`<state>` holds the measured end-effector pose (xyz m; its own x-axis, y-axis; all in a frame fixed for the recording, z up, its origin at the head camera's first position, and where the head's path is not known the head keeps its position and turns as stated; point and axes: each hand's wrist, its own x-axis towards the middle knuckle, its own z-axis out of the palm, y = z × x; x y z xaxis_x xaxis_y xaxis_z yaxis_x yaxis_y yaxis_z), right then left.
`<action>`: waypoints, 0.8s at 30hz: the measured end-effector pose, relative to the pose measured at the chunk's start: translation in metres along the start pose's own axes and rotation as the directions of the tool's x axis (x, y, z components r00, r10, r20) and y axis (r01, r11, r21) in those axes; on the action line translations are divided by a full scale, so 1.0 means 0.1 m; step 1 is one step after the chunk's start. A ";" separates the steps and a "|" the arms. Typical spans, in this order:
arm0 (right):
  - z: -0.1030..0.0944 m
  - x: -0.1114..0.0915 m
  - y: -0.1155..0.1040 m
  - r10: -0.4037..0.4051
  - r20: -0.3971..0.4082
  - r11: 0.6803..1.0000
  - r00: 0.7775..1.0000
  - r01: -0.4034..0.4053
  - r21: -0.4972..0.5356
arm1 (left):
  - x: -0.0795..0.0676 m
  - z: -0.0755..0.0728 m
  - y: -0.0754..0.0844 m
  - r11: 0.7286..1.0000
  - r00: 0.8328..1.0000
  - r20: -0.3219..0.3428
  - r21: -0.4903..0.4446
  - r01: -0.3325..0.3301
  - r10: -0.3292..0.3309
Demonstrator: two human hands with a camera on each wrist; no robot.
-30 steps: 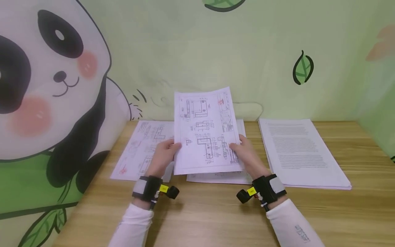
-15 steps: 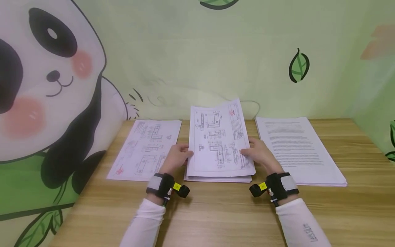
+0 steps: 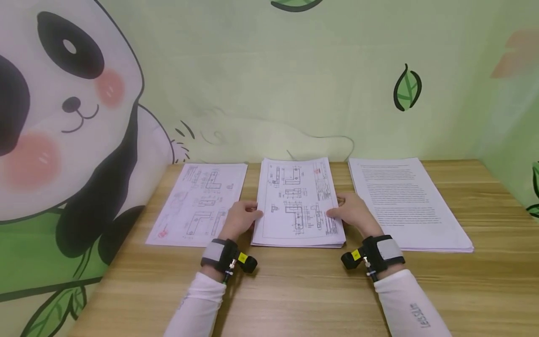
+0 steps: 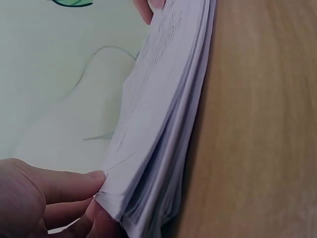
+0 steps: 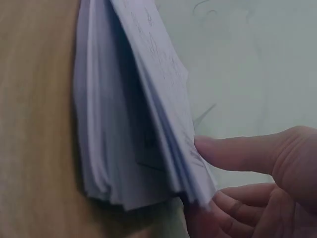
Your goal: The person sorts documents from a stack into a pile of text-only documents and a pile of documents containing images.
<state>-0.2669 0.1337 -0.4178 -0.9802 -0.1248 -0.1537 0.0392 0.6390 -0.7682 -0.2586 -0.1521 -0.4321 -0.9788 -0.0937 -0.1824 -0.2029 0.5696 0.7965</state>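
Observation:
A few sheets of paper printed with technical drawings lie over the middle paper stack. My left hand pinches their left edge, thumb on top and fingers underneath. At the opposite edge my right hand grips them the same way. In the right wrist view a dark wedge of space separates the held sheets from the stack beneath. Seen from the left wrist, the sheet corner bends slightly between thumb and fingers. The fingertips under the paper are partly hidden.
On the left of the wooden table lies another drawing sheet, its lower right corner near my left wrist. A thicker stack of text pages stands on the right, beside my right hand. Behind the table hangs a panda-printed backdrop.
Both hands have moved right and down with the held sheets, from above the table onto the middle stack. The left drawing sheet has come into fuller view.

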 end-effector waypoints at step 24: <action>0.08 -0.08 -0.29 -0.071 -0.085 0.994 0.994 0.063 -0.088 | -0.12 -0.30 0.05 1.000 1.000 -0.028 0.006 0.001 -0.001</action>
<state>-0.2589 0.1102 -0.3993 -0.9935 -0.1046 -0.0455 -0.0402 0.6945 -0.7184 -0.2492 -0.1721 -0.4087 -0.9789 -0.1171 -0.1673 -0.2042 0.5746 0.7925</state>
